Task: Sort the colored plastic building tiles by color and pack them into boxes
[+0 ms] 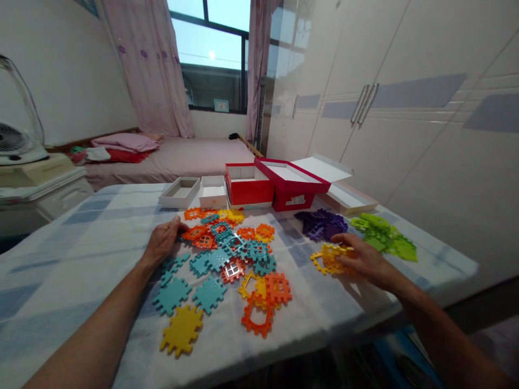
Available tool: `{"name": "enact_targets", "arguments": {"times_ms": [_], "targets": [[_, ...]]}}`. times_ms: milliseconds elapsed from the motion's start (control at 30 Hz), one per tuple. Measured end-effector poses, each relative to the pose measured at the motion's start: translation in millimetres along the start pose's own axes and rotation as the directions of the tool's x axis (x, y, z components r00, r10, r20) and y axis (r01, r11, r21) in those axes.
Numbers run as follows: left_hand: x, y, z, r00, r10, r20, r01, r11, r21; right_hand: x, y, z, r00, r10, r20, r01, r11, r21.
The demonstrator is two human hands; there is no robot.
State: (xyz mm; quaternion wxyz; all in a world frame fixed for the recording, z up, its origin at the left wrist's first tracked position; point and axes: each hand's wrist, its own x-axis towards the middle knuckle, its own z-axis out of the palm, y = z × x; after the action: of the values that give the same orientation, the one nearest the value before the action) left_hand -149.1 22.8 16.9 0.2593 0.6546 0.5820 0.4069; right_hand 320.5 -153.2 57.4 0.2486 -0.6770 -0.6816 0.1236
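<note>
A mixed spread of plastic interlocking tiles [227, 254] in teal, orange, red and yellow lies on the cloth-covered table [73, 259]. My left hand [162, 240] rests at the left edge of this spread, fingers curled over a teal tile. My right hand [363, 258] lies over a small pile of yellow tiles [326, 258], fingers bent and touching them. A purple pile [321, 223] and a green pile [385, 233] sit just beyond the right hand.
Red boxes [275, 186] and white shallow box trays [180, 192] line the table's far edge. A bed [170, 156] stands behind, a fan [16, 140] at the left, and white wardrobe doors [405, 124] on the right. The table's front edge runs close to me.
</note>
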Motion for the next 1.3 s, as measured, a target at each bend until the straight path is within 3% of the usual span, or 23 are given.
{"name": "enact_targets", "arguments": {"times_ms": [200, 400, 533, 633, 733, 867, 1033, 1200, 1300], "targets": [[-2, 3, -0.4, 1.000, 0.004, -0.005, -0.004, 1.000, -0.011, -4, -3, 18, 0.979, -0.141, -0.148, 0.106, 0.969, -0.225], [0, 2, -0.1, 1.000, -0.011, -0.027, 0.011, 1.000, 0.006, -7, -5, 39, 0.964, -0.231, -0.132, 0.164, 0.906, -0.390], [0, 2, -0.7, 1.000, -0.002, -0.021, 0.002, 1.000, -0.002, -9, 2, 36, 0.953, -0.269, -0.140, 0.171, 0.858, -0.484], [0, 2, -1.1, 1.000, 0.008, -0.013, -0.008, 1.000, 0.008, -3, 6, 21, 0.962, -0.184, -0.201, 0.062, 0.865, -0.498], [0, -1, -0.9, 1.000, 0.021, -0.003, -0.021, 1.000, 0.019, 12, 13, 4, 0.966, 0.019, -0.257, -0.156, 0.835, -0.528], [2, -6, -0.2, 1.000, 0.012, -0.006, -0.012, 1.000, 0.008, 40, 30, -4, 0.974, 0.190, -0.124, -0.226, 0.827, -0.514], [1, -3, -0.8, 1.000, 0.009, -0.015, -0.009, 1.000, 0.015, 71, 50, 5, 0.981, 0.150, -0.123, -0.192, 0.853, -0.485], [0, 1, -0.5, 1.000, -0.009, -0.015, 0.009, 1.000, 0.008, 78, 47, -2, 0.973, 0.129, -0.192, -0.202, 0.879, -0.433], [2, -1, -0.1, 1.000, -0.011, -0.012, 0.011, 1.000, 0.001, 69, 30, -5, 0.984, -0.022, -0.179, -0.047, 0.926, -0.374]]}}
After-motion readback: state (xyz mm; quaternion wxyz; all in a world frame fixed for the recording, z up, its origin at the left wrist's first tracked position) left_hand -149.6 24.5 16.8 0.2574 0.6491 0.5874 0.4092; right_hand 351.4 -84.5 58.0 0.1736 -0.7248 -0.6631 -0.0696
